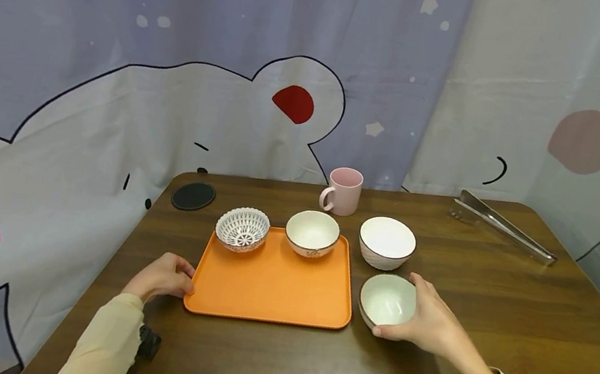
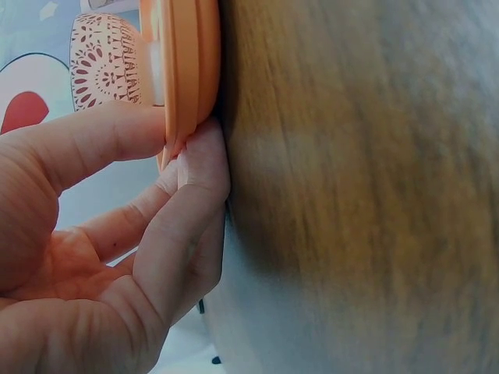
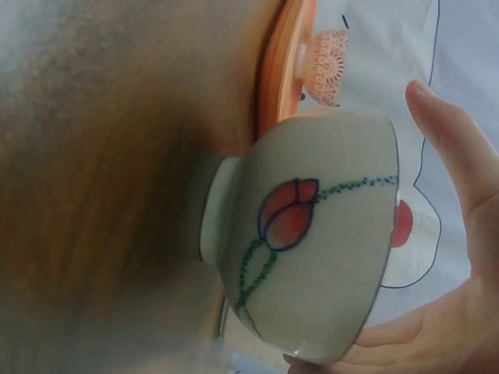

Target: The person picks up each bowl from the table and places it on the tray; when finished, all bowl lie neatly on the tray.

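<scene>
My left hand [image 1: 165,278] pinches the near left corner of an orange tray [image 1: 271,288], thumb on top and fingers tucked beneath the rim. On the tray's far side stand a patterned bowl with a scalloped rim [image 1: 242,229] and a cream bowl [image 1: 313,232]. Right of the tray, my right hand [image 1: 429,318] spreads around a pale bowl [image 1: 387,299] painted with a red tulip bud. In the right wrist view the thumb [image 3: 448,132] stands apart from the rim, while fingertips are right at the bowl's lower side in that view. This bowl sits upright on its foot.
A white bowl [image 1: 386,244] stands just behind the tulip bowl. Farther back are a pink mug [image 1: 343,192], metal tongs [image 1: 504,228] at the right and a black round coaster [image 1: 194,196] at the left. A printed curtain [image 1: 111,102] hangs behind the wooden table [image 1: 270,367].
</scene>
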A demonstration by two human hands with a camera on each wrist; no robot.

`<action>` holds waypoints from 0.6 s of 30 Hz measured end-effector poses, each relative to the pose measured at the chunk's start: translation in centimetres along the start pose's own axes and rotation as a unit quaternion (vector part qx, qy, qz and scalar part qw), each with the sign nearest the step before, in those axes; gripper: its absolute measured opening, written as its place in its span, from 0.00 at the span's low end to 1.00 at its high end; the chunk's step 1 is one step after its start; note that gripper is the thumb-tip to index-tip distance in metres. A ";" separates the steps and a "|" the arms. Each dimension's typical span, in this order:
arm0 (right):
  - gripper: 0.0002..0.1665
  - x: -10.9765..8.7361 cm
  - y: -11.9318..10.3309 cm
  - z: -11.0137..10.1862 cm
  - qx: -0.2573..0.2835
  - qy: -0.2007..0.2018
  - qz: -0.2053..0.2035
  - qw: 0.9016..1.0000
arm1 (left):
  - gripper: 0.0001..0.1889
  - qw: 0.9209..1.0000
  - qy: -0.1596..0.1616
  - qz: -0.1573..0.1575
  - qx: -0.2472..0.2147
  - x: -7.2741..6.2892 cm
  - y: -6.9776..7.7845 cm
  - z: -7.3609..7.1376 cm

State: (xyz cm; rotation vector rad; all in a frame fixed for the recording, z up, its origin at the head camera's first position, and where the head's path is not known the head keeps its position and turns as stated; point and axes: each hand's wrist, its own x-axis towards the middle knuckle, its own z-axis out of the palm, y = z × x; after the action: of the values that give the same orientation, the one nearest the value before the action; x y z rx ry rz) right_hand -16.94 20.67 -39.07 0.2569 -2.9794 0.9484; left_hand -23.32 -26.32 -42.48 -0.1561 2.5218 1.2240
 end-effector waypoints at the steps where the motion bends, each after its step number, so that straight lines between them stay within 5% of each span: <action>1: 0.76 0.0 0.1 0.1 -0.001 -0.001 -0.002 1.000 | 0.18 1.000 0.001 0.001 -0.001 0.0 0.0 0.0; 18: 0.67 0.1 0.8 1.4 0.004 0.040 0.000 0.999 | 0.18 1.000 0.004 0.003 0.004 -0.2 0.0 0.0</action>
State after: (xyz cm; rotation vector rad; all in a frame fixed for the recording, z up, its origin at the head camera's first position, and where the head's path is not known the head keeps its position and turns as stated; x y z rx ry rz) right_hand -17.08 20.51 -40.70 0.2123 -2.9036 0.9480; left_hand -23.11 -26.31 -42.44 -0.1534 2.5364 1.2169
